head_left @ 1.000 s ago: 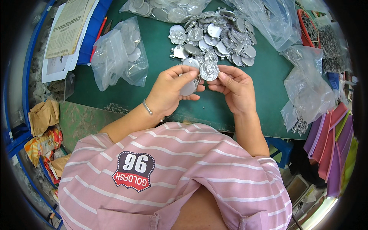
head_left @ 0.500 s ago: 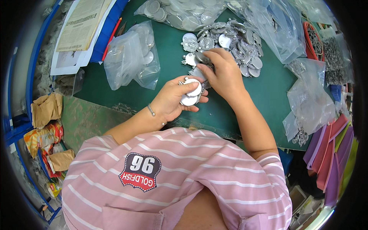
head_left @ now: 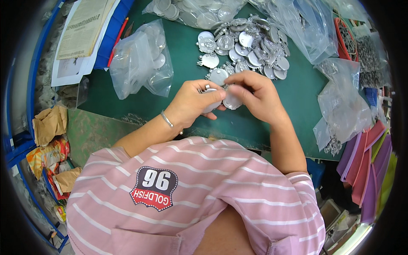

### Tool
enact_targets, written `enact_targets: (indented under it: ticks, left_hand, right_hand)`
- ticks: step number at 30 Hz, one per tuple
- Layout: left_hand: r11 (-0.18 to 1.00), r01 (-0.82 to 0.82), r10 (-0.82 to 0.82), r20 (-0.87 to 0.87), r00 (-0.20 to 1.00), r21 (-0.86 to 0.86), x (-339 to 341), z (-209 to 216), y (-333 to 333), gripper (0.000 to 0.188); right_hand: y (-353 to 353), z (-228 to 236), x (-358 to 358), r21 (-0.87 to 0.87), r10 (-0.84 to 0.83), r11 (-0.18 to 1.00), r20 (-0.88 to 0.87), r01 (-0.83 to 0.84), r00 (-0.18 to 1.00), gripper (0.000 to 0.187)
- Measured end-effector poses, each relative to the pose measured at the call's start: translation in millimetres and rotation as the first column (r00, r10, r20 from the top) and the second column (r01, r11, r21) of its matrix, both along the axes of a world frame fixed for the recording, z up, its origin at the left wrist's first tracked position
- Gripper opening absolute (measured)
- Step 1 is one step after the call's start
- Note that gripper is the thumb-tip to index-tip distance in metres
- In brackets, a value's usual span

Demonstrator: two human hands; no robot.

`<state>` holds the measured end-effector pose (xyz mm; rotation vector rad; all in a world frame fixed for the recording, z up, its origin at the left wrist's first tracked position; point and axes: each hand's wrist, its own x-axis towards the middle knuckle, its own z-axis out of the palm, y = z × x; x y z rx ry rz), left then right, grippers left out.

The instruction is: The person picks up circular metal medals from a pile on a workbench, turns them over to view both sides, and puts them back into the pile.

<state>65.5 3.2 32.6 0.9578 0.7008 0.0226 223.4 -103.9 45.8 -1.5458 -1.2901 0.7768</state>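
Observation:
My left hand (head_left: 187, 102) is closed around silver round metal medallions (head_left: 211, 105), the thumb lying across their top face. Close beside it, my right hand (head_left: 262, 98) pinches another round medallion (head_left: 232, 102) by its upper edge, with fingertips slightly blurred. The two hands almost meet, so I cannot tell whether their medallions touch. Just beyond the fingers, a loose medallion (head_left: 218, 76) lies flat on the green table. Farther off, another medallion (head_left: 209, 60) with small loops on its side lies at the edge of a heap of medallions (head_left: 255, 53).
A clear bag of discs (head_left: 142, 59) lies to the left, and a larger filled bag (head_left: 193, 12) at the back. Right of the heap are crumpled plastic bags (head_left: 304, 32) and a red-rimmed container (head_left: 343, 38). Papers (head_left: 80, 38) rest on a blue tray (head_left: 111, 40) at the far left.
My right hand has come from the near edge of the heap toward me, now with a medallion beside my left hand. The left hand has tilted its medallions. The whole view has shifted slightly.

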Motion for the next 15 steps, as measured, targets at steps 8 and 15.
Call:
enact_targets:
  ticks: [8,15]
  left_hand:
    - [0.968,-0.177,0.183,0.016,0.983,-0.178,1,-4,-6,0.027]
    - [0.956,-0.236,0.241,0.01,0.97,-0.175,5,0,-8,0.025]
  right_hand:
    - [-17,-16,-20,-0.265,-0.366,0.929,-0.746,0.257,0.556,0.028]
    - [-29,-22,-27,-0.178,-0.318,0.943,-0.734,0.282,0.601,0.027]
